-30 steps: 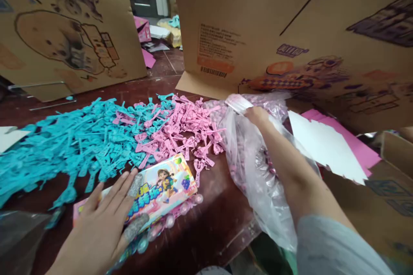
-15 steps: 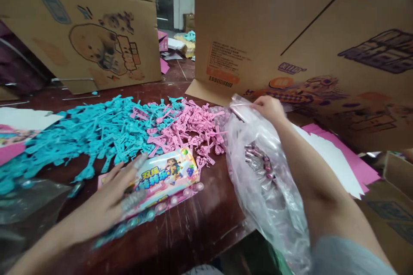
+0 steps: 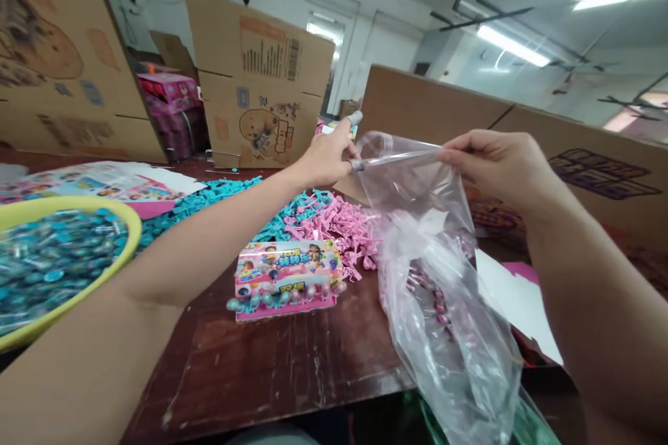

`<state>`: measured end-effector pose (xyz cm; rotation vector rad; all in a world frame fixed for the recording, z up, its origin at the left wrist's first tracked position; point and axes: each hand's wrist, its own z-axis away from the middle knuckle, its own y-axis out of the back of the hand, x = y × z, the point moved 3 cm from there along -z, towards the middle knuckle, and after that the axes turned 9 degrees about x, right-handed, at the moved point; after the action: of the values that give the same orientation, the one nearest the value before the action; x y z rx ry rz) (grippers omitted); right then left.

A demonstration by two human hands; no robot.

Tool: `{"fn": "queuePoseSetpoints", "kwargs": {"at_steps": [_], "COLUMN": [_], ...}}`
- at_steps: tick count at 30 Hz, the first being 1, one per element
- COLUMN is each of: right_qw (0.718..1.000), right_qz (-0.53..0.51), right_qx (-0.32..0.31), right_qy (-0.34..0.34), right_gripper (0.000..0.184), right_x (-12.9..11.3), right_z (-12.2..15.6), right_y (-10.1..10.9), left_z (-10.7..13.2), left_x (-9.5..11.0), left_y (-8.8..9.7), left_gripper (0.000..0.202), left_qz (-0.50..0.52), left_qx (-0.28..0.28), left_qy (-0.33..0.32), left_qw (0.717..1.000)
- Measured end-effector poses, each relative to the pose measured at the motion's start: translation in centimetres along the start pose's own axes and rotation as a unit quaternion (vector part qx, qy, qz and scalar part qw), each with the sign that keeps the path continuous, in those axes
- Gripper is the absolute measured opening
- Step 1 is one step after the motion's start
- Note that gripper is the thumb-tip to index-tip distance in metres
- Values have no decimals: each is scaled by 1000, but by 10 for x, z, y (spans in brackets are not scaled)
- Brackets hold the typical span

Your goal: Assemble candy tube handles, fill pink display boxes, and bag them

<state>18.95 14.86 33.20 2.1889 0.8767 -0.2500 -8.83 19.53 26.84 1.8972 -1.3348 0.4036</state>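
A clear plastic bag (image 3: pixel 417 184) is stretched by its upper edge between my two hands. My right hand (image 3: pixel 498 160) pinches the right end of that edge between thumb and fingers. At the other end, my left hand (image 3: pixel 328 153) grips the edge with its lower fingers, the index finger pointing out; some fingertips are wrapped. Below hangs a cloudy plastic bag (image 3: pixel 417 341) with small pink, shiny pieces inside, draped over the table edge. Left of it lies a printed toy box (image 3: pixel 292 268) with a row of pearly balls along its front.
Pink plastic pieces (image 3: pixel 347 226) and turquoise pieces (image 3: pixel 224 198) are heaped behind the box. A yellow basin (image 3: pixel 134 222) of turquoise-topped items stands at the left. Large cartons (image 3: pixel 261 83) line the back. White card sheets (image 3: pixel 514 299) lie at the right.
My left hand has left the toy box and moved up and right to the clear bag. My right hand has raised the bag's edge. The view has tilted up, and the yellow basin now shows.
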Motion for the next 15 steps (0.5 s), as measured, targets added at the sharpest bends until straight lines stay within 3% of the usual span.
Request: {"fn": "queuePoseSetpoints", "kwargs": {"at_steps": [4,7,9,12,15], "right_qw": [992,988,993,996,997], "right_qz": [4,-19,-35,-59,-70], "right_qx": [46,46,20,-25,-34], "right_qy": [-119,-143,-107,-55,-29], "right_gripper": [30,30,30,28,28], "right_x": [35,35,19,-14,-33], "right_z": [19,30,35,39,44], "right_y": [32,40,33,13,3], "left_z": [21,30,32,33,32], "left_x": [-1,7,21,47,63], "left_y": [31,42,33,5,-12], "left_gripper": [69,60,65,86,86], "left_qz": [-23,10,48,87,58], "left_qx": [35,43,22,-24,-47], "left_qy": [3,-3,-15,-21,-4], "left_qw": [999,999,998,996,997]}}
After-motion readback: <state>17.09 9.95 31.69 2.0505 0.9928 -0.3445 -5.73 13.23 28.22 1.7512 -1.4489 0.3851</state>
